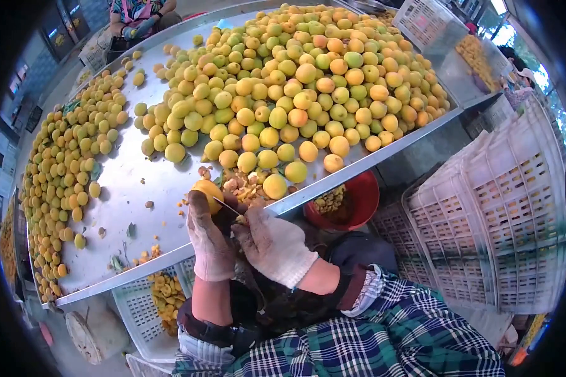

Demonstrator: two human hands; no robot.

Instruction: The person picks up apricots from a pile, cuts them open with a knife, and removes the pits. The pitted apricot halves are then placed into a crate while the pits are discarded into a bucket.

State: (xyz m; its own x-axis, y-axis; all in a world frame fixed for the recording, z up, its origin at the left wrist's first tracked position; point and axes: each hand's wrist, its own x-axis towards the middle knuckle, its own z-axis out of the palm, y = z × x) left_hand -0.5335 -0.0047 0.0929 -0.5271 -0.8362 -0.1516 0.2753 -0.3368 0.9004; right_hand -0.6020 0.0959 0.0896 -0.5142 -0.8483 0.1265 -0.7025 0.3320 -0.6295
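Note:
My left hand (pixel 209 242), in a soiled white glove, grips a yellow apricot (pixel 206 191) over the table's front edge. My right hand (pixel 271 245), gloved as well, is closed around a small knife (pixel 226 205); its thin blade touches or lies just beside the apricot, and the handle is hidden in the fingers. Right behind my hands, pits and fruit scraps (pixel 242 185) lie on the metal table (pixel 138 213). A large heap of whole apricots (pixel 302 88) rises beyond them.
More apricots (pixel 75 169) spread along the table's left side. Below the edge stand a white crate (pixel 135 314) with split fruit and a red bucket (pixel 363 201) holding scraps. Stacked white crates (pixel 478 220) rise at the right. Across the table sits another person (pixel 141 16) with gloved hands.

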